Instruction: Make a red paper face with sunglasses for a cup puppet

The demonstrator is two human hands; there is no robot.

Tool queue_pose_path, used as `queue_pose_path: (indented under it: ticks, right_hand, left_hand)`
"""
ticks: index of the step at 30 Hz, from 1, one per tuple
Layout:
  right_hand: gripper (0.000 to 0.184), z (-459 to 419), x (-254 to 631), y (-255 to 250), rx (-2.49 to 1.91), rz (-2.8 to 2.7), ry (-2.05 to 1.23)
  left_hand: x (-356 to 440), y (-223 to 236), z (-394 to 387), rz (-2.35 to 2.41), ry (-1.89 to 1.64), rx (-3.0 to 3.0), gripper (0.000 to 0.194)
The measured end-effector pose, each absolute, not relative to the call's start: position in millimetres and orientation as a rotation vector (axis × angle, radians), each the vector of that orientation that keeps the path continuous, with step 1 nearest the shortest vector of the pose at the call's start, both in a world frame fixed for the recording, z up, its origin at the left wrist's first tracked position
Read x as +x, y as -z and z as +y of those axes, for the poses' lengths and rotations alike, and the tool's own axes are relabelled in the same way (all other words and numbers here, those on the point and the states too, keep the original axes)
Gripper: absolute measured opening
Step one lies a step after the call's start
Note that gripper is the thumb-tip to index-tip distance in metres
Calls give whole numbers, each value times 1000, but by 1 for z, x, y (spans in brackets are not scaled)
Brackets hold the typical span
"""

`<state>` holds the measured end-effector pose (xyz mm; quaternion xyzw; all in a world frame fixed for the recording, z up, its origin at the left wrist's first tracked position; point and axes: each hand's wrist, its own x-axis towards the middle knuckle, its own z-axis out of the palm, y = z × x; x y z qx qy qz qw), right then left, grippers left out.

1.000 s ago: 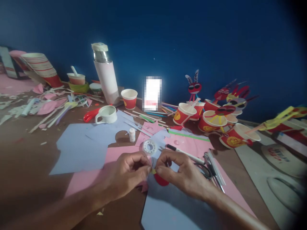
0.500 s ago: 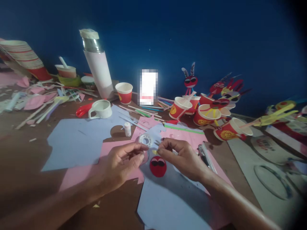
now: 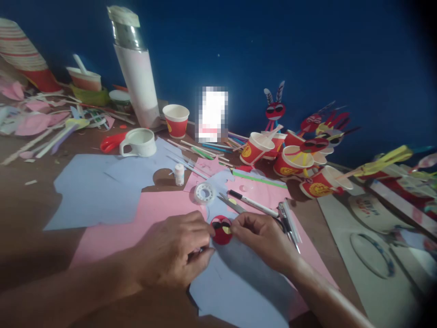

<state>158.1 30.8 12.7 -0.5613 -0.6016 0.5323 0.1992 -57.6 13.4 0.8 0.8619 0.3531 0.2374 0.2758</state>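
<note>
A red paper disc point(image 3: 221, 240) with black-and-white eyes lies on the blue paper point(image 3: 246, 282) in front of me. My right hand point(image 3: 261, 234) pinches a small yellow paper piece point(image 3: 226, 230) over the disc, below the eyes. At the disc's left edge my left hand point(image 3: 184, 246) is closed, its curled fingertips touching the rim; its palm is hidden. Beyond the disc lie scissors point(image 3: 235, 206), their handles partly behind my right hand. A capped marker point(image 3: 256, 202) and a white tape roll point(image 3: 204, 193) lie near them.
Behind are a small white bottle point(image 3: 179, 174), a white mug point(image 3: 139, 142), a red paper cup point(image 3: 176, 121) and a tall flask point(image 3: 136, 82). Several cups with paper figures point(image 3: 275, 110) stand right. Paper scraps and sticks point(image 3: 64, 136) lie left. A glue-smeared board point(image 3: 341, 237) is at right.
Both hands have come down and nearer to me, onto the red disc. The yellow piece now sits over the disc at my right fingertips. The marker and scissors are more exposed. The view has shifted.
</note>
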Motion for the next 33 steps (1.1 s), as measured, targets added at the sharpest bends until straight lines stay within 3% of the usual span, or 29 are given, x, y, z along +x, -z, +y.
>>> queue_pose_path:
  ticks: [3, 7, 15, 33]
  right_hand:
    - [20, 25, 157, -10, -1601, -1800, -1460]
    - [19, 23, 157, -12, -1592, -1903, -1439]
    - [15, 24, 159, -7, -1654, -1988, -1257]
    - [16, 20, 151, -5, -1697, -2199, -1019]
  left_hand:
    - [-60, 2, 16, 1096, -645, 2131, 8]
    - [-59, 8, 18, 1186, -654, 1998, 13]
    - [-56, 11, 20, 1078, -674, 2253, 22]
    - [-54, 13, 16, 1039, -581, 2414, 19]
